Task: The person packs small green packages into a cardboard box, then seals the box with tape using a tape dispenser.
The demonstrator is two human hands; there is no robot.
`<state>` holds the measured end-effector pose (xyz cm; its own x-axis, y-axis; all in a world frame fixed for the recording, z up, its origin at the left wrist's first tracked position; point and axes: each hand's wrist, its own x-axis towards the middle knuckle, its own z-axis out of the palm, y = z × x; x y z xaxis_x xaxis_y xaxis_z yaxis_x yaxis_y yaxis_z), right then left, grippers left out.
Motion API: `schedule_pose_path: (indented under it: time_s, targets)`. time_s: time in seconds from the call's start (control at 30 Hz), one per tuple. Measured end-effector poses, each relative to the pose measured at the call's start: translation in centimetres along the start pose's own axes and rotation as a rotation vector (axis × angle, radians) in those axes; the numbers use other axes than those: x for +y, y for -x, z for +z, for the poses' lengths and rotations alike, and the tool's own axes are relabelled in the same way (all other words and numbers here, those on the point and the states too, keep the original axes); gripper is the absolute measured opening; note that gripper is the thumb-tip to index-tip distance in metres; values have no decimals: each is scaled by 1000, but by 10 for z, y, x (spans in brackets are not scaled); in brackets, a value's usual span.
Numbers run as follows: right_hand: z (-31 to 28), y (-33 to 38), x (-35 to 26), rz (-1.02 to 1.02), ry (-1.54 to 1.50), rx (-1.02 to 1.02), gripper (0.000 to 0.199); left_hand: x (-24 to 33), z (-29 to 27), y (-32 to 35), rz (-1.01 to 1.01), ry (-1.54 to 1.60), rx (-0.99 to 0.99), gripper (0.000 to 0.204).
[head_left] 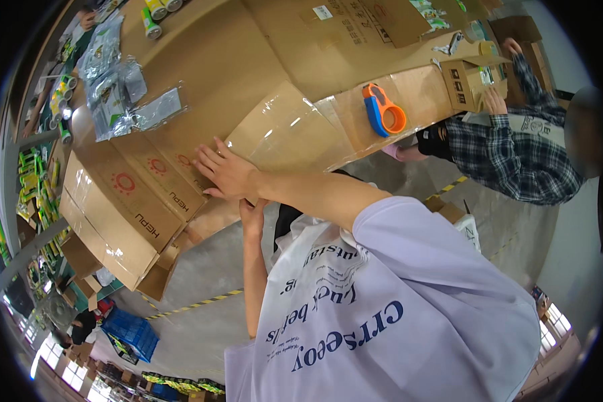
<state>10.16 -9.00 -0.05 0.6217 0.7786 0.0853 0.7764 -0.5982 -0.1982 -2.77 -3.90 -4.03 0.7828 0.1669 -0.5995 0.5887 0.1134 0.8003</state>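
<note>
My right hand [226, 172] lies with its fingers spread on brown cardboard, where a carton [134, 191] with red round marks meets a flat cardboard piece [288, 130] with shiny clear tape on it. Just below it, my left hand [251, 218] comes up to the near edge of the cardboard. Its fingers are mostly hidden by the right wrist and the cardboard, so I cannot tell what they grip. The carton lies on its side at the left, its end flaps hanging past the table's edge. An orange and blue tape dispenser [384, 110] rests on the table to the right.
Clear plastic bags [117, 100] lie at the far left, with green and yellow tubes [152, 20] behind. At the right a person in a checked shirt [509, 151] handles a small open carton [472, 84]. A blue crate [130, 333] stands on the floor, lower left.
</note>
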Motion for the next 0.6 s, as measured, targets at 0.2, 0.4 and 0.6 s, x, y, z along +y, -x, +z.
schedule_pose_path:
  time_s: [0.2, 0.4, 0.6]
  targets:
    - [-15, 10, 53, -77, -35, 38, 70, -4, -2, 11, 52, 110, -59, 54]
    - [-39, 55, 194, 126, 73, 298, 67, 8, 5, 7, 79, 77, -128, 59]
    - [-49, 55, 200, 938, -590, 307, 60, 12, 0, 1, 51, 52, -135, 61]
